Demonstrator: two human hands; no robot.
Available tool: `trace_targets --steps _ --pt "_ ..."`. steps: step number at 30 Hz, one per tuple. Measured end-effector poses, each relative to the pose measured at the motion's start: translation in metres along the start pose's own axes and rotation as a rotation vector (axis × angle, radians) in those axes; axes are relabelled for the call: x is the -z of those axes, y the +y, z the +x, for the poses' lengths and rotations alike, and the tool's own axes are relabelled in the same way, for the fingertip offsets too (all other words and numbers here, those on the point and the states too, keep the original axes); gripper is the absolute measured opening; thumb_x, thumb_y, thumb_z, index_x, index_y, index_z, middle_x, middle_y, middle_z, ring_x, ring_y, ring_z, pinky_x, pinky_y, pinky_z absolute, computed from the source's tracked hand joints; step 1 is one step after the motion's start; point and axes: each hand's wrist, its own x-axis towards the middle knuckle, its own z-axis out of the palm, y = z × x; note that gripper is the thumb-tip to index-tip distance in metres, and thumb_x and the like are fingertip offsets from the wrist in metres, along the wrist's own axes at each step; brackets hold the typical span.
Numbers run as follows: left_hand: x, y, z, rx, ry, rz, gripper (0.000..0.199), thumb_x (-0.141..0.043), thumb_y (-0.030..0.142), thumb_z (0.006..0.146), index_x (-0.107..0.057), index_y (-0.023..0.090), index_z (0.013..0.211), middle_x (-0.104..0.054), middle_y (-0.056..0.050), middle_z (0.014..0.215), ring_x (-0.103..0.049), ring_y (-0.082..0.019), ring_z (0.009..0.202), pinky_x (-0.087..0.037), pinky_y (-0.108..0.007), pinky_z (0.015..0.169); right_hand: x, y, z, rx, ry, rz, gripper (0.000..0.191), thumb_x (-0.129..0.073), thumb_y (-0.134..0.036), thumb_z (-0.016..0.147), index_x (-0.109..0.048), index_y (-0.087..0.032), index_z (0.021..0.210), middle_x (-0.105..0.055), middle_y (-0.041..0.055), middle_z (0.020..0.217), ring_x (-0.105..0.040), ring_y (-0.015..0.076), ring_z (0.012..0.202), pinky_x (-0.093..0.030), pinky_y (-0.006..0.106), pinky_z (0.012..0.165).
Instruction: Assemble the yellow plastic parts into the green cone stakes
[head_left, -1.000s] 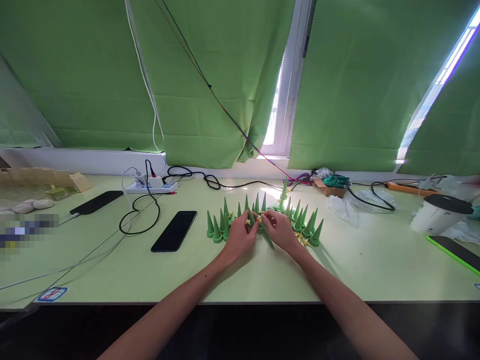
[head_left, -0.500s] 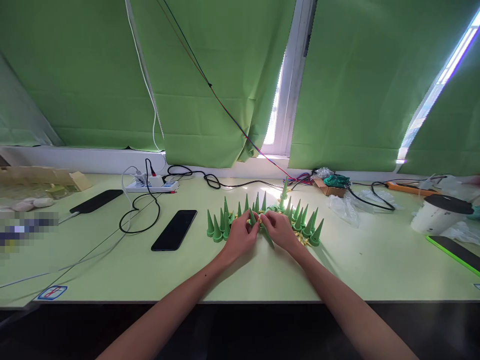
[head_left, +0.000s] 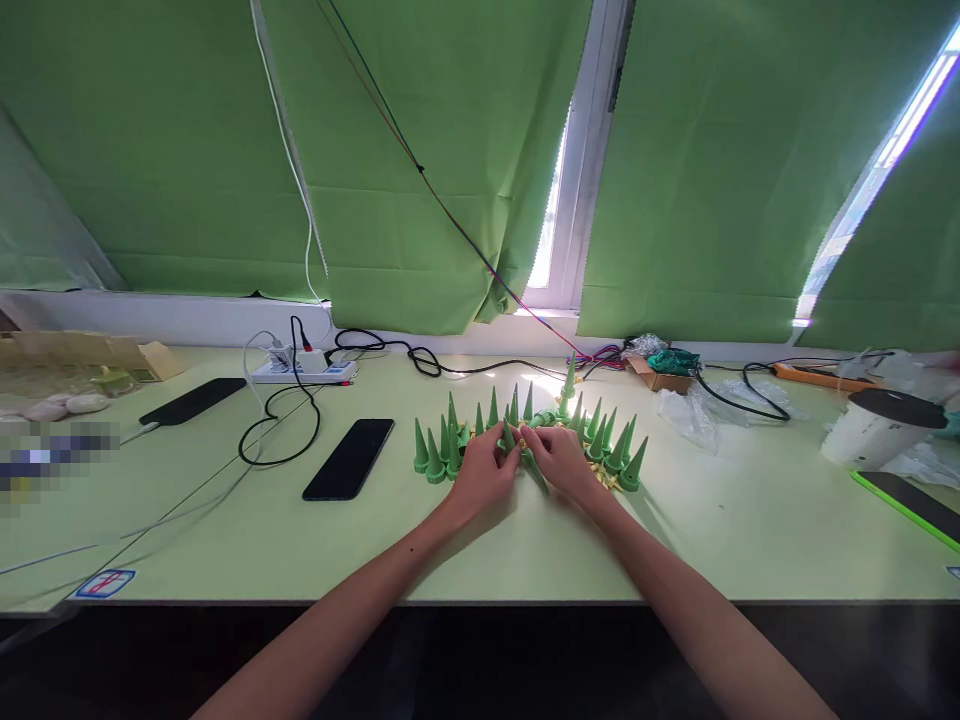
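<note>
My left hand (head_left: 484,472) is closed on a small green cone (head_left: 508,438), whose tip points up between the fingers. Right beside it, the fingertips of my right hand (head_left: 561,460) are pinched together at the cone's side; a tiny yellowish bit shows there, too small to name. Green cones (head_left: 435,462) stand upright in a group left of my hands, and more cones (head_left: 632,470) stand to the right. Pale yellow small pieces (head_left: 606,478) lie among the right-hand cones. Part of the cluster is hidden behind my hands.
A black phone (head_left: 349,460) lies to the left, with a power strip (head_left: 304,373) and looped black cable behind it. At the right are plastic bags (head_left: 686,415), a small cardboard box (head_left: 660,376), a tilted white cup (head_left: 881,430) and a green-edged device (head_left: 911,508).
The cone in my left hand has tipped slightly to the right, and my right fingertips have shifted a little. Everything else on the table stays put.
</note>
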Motion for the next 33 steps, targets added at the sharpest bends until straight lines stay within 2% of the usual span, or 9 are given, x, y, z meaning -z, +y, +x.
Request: trace_targets --steps 3,6,9,12,17,24,33 --pt "0.0003 0.0003 0.0005 0.001 0.027 0.007 0.013 -0.051 0.030 0.087 -0.057 0.018 0.088 -0.061 0.000 0.074 -0.050 -0.010 0.053 -0.037 -0.024 0.051 0.0018 -0.0021 0.0002 -0.021 0.033 0.000 0.055 -0.038 -0.049 0.096 -0.035 -0.021 0.048 -0.038 -0.0030 0.045 -0.031 0.0116 0.045 -0.026 0.028 0.050" --pt "0.0016 0.0016 0.0009 0.004 0.077 0.033 0.013 -0.051 0.030 0.087 -0.056 0.019 0.089 -0.061 0.000 0.077 -0.050 -0.010 0.054 -0.039 -0.024 0.052 0.0043 -0.0053 0.0003 -0.039 0.057 0.067 0.045 -0.041 -0.046 0.096 -0.048 -0.020 0.059 -0.049 -0.0018 0.052 -0.041 0.0124 0.048 -0.031 0.026 0.051" --pt "0.0026 0.0022 0.0010 0.007 0.094 0.045 0.012 -0.051 0.029 0.086 -0.056 0.019 0.089 -0.062 0.000 0.079 -0.050 -0.010 0.054 -0.039 -0.024 0.053 0.0055 -0.0072 -0.0001 -0.022 0.001 0.182 0.032 -0.043 -0.041 0.095 -0.058 -0.020 0.077 -0.061 0.0011 0.066 -0.051 0.0138 0.055 -0.038 0.026 0.055" --pt "0.0026 0.0014 0.0008 0.009 0.088 0.047 0.012 -0.050 0.029 0.087 -0.056 0.019 0.091 -0.061 0.000 0.079 -0.050 -0.010 0.054 -0.039 -0.024 0.053 0.0046 -0.0064 -0.0008 0.003 -0.042 0.217 0.028 -0.043 -0.038 0.095 -0.058 -0.020 0.081 -0.064 0.0023 0.071 -0.054 0.0144 0.058 -0.040 0.026 0.057" --pt "0.0017 -0.0004 0.0005 0.005 0.064 0.043 0.013 -0.050 0.030 0.087 -0.055 0.019 0.090 -0.060 0.001 0.077 -0.048 -0.009 0.051 -0.039 -0.024 0.052 0.0034 -0.0045 -0.0014 0.012 -0.043 0.167 0.029 -0.042 -0.037 0.095 -0.054 -0.020 0.073 -0.058 0.0000 0.064 -0.048 0.0133 0.055 -0.036 0.025 0.055" --pt "0.0011 0.0003 0.0016 -0.030 0.043 0.044 0.012 -0.050 0.029 0.088 -0.055 0.018 0.089 -0.061 0.000 0.078 -0.053 -0.011 0.057 -0.041 -0.024 0.055 0.0039 -0.0053 -0.0004 0.008 -0.016 0.057 0.039 -0.042 -0.037 0.095 -0.037 -0.020 0.059 -0.042 -0.0038 0.053 -0.032 0.0114 0.050 -0.026 0.026 0.053" --pt "0.0003 -0.0009 0.0016 -0.032 0.017 0.062 0.010 -0.050 0.027 0.088 -0.055 0.018 0.087 -0.061 0.000 0.074 -0.052 -0.012 0.056 -0.041 -0.026 0.056 -0.0003 -0.0003 0.0006 -0.016 -0.032 0.033 0.051 -0.036 -0.045 0.097 -0.027 -0.020 0.053 -0.034 -0.0036 0.047 -0.024 0.0112 0.049 -0.022 0.028 0.053"
